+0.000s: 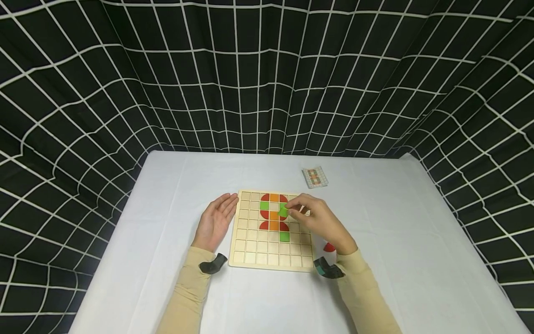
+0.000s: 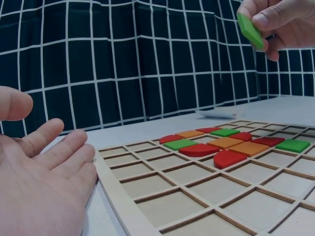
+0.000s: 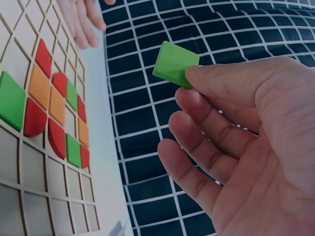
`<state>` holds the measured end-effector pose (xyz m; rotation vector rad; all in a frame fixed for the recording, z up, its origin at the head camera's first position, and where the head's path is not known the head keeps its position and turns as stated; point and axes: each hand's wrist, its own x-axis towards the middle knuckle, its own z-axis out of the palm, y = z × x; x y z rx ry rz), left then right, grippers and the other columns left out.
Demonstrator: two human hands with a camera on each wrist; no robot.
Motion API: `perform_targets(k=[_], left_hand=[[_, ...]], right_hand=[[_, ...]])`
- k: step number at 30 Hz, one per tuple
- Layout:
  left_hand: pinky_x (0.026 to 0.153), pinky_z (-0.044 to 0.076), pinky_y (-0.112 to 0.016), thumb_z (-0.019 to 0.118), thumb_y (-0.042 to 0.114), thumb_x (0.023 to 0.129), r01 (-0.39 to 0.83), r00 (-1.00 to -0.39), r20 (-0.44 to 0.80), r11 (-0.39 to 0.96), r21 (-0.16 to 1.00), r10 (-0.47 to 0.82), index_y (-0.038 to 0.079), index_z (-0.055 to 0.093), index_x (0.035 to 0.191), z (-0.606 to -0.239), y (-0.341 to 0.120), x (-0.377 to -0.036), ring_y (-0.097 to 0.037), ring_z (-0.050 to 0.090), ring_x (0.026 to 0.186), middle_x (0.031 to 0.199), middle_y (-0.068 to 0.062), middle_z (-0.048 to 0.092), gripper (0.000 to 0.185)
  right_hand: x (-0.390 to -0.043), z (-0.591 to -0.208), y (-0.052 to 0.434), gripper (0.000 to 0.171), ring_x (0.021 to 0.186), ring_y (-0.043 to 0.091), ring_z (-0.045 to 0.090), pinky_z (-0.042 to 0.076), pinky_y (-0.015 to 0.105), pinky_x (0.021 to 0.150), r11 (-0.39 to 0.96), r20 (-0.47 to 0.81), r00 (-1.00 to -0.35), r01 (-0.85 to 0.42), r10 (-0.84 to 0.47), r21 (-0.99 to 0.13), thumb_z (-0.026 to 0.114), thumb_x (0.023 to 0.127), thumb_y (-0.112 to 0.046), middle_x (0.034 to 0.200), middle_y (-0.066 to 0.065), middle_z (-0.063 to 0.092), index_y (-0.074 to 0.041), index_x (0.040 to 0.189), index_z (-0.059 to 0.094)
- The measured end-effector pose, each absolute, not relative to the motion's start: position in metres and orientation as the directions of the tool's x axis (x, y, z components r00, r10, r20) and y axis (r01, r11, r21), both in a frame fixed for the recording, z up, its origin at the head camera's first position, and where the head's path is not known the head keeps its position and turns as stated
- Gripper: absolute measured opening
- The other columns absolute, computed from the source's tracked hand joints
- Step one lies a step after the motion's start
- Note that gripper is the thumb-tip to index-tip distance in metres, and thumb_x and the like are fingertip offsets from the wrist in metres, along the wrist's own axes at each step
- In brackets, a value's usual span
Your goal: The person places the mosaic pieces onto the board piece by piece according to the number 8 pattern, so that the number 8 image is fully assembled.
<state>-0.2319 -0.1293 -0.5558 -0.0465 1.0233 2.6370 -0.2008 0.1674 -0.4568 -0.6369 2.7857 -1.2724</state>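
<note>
My right hand pinches a green square tile between thumb and index finger, raised above the wooden grid board. Its other fingers curve loosely beneath, as the right wrist view shows. Red rounded tiles, orange square tiles and green square tiles lie in cells toward the board's far half. My left hand rests beside the board's left edge, palm turned upward and fingers extended, with nothing in it.
Behind the board, a small stack of pattern cards lies on the white tablecloth. A red piece shows partly behind my right wrist. Dark curtains with a white grid stand around the table.
</note>
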Motion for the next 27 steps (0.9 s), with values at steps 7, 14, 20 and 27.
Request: perform_targets(k=[7, 14, 20, 27], left_hand=[[0.132, 0.022, -0.031, 0.028, 0.028, 0.113, -0.307, -0.949, -0.154, -0.707, 0.637, 0.274, -0.003, 0.018, 0.154, -0.556, -0.129, -0.233, -0.027, 0.025, 0.156, 0.165, -0.018, 0.025, 0.052], [0.132, 0.022, -0.031, 0.027, 0.028, 0.113, -0.31, -0.949, -0.157, -0.708, 0.634, 0.275, -0.003, 0.017, 0.154, -0.555, -0.128, -0.233, -0.026, 0.026, 0.156, 0.165, -0.018, 0.025, 0.053], [0.132, 0.022, -0.032, 0.027, 0.027, 0.113, -0.313, -0.948, -0.163, -0.705, 0.636, 0.274, -0.004, 0.018, 0.154, -0.554, -0.128, -0.233, -0.027, 0.025, 0.156, 0.165, -0.018, 0.026, 0.052], [0.132, 0.022, -0.032, 0.029, 0.027, 0.113, -0.314, -0.947, -0.159, -0.705, 0.636, 0.278, -0.004, 0.016, 0.155, -0.552, -0.129, -0.232, -0.027, 0.025, 0.156, 0.165, -0.019, 0.024, 0.054]], right_hand=[[-0.201, -0.46, 0.159, 0.011, 0.087, 0.011, 0.061, 0.057, 0.025, 0.075, 0.576, 0.165, -0.9, -0.39, -0.404, -0.719, 0.07, 0.095, -0.009, 0.098, -0.002, 0.073, -0.011, 0.105, 0.074], [-0.2, -0.465, 0.151, 0.01, 0.088, 0.011, 0.06, 0.057, 0.026, 0.077, 0.601, 0.118, -0.907, -0.36, -0.404, -0.714, 0.071, 0.094, -0.011, 0.098, -0.004, 0.072, -0.011, 0.104, 0.075], [-0.2, -0.472, 0.144, 0.008, 0.087, 0.009, 0.061, 0.057, 0.025, 0.078, 0.611, 0.087, -0.911, -0.339, -0.403, -0.715, 0.07, 0.095, -0.013, 0.096, -0.005, 0.07, -0.014, 0.102, 0.075], [-0.201, -0.48, 0.138, 0.005, 0.086, 0.01, 0.06, 0.056, 0.023, 0.074, 0.589, 0.061, -0.907, -0.321, -0.417, -0.742, 0.07, 0.096, -0.015, 0.095, -0.005, 0.069, -0.014, 0.1, 0.073]])
